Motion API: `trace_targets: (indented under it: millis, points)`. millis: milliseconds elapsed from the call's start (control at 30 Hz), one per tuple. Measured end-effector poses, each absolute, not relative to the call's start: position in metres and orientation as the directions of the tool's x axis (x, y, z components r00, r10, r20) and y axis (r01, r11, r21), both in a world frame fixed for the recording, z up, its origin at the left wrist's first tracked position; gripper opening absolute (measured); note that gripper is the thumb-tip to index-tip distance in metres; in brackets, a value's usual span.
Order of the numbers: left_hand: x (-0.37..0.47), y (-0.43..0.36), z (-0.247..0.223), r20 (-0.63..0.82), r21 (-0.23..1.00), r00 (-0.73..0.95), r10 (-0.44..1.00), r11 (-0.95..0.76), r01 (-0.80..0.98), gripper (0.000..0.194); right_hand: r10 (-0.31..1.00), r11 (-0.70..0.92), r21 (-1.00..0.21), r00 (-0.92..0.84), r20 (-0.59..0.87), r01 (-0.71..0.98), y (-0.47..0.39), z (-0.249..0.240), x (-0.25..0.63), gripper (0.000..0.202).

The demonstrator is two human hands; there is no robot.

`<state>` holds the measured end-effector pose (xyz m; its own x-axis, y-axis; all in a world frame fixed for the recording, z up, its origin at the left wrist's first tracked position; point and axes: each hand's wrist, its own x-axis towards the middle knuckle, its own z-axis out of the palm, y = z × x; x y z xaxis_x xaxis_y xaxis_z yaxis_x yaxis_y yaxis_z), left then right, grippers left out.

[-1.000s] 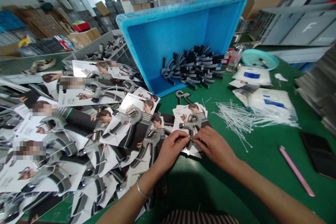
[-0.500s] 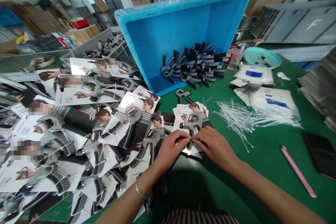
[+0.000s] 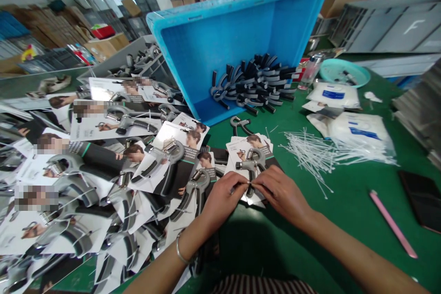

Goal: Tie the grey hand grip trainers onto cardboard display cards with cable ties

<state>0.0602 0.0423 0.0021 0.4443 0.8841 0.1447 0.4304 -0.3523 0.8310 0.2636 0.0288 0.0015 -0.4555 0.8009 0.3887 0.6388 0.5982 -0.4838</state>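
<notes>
A grey and black hand gripper (image 3: 254, 160) lies on a small stack of printed cards (image 3: 233, 150) in front of me. My left hand (image 3: 225, 193) and my right hand (image 3: 279, 190) meet over its handle, thumbs and fingertips pinched close together. What they pinch is too small to make out. Loose white cable ties (image 3: 310, 154) lie to the right of the stack. Another hand gripper (image 3: 240, 125) rests on the green table just behind the cards. Many carded hand grippers (image 3: 168, 158) are heaped on the left.
A tilted blue crate (image 3: 213, 41) holds many hand grippers at the back. To the right are plastic bags (image 3: 361, 133), a turquoise dish (image 3: 344, 72), a bottle (image 3: 310, 72), a pink strip (image 3: 392, 223) and a dark phone-like object (image 3: 422, 197).
The fingertips of both hands have drawn slightly closer together over the handle. The view has shifted slightly; the hand gripper and cards stay in place.
</notes>
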Motion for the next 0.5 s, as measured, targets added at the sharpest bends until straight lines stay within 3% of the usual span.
trace_targets:
  millis: [200, 400, 500]
  points:
    - [0.058, 0.046, 0.006, 0.117, 0.811, 0.506, 0.855, -0.376, 0.449, 0.008, 0.79, 0.613, -0.454, -0.486, 0.374, 0.647, 0.028, 0.0, 0.267, 0.014]
    - [0.063, 0.06, 0.019, 0.046, 0.679, 0.621, 0.783, -0.48, 0.555, 0.011, 0.793, 0.609, -0.462, -0.494, 0.355, 0.645, 0.028, -0.002, 0.266, 0.016]
    - [0.066, 0.061, 0.027, 0.046, 0.613, 0.585, 0.809, -0.485, 0.623, 0.008, 0.82, 0.573, -0.495, -0.464, 0.335, 0.654, 0.03, 0.002, 0.266, 0.017]
